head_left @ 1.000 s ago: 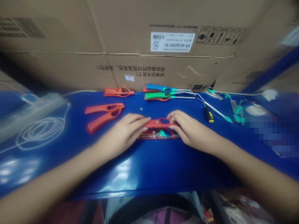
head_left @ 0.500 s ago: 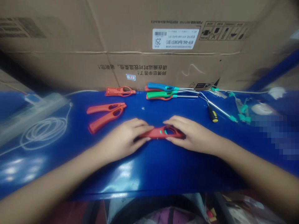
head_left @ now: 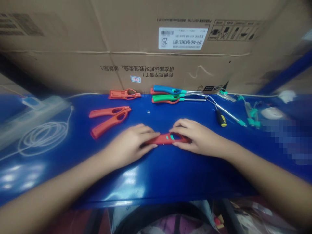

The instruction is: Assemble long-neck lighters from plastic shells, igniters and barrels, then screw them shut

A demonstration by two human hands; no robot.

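Note:
Between my two hands, over the front middle of the blue table, lies a red lighter handle [head_left: 162,139] with turquoise parts showing at its opening. My left hand [head_left: 133,143] is closed around its left end, thumb below and fingers above. At the other end, my right hand [head_left: 195,136] pinches the part around the trigger opening. Each end of the handle is partly hidden by my fingers. Left of my left hand are two red handle shells [head_left: 110,122], lying in a V. Behind them sits another red shell [head_left: 124,94], its inside facing up.
Several assembled lighters, among them a blue one [head_left: 167,89] and a green one [head_left: 165,97], lie by the cardboard [head_left: 83,71]. To the right are a screwdriver [head_left: 221,118], a metal tube [head_left: 230,113] and turquoise parts [head_left: 253,113]. A coiled white cable [head_left: 44,138] lies left.
My right hand has shifted its fingers slightly on the red lighter handle, and more turquoise shows at the opening. My left hand keeps its hold. The view has tilted slightly.

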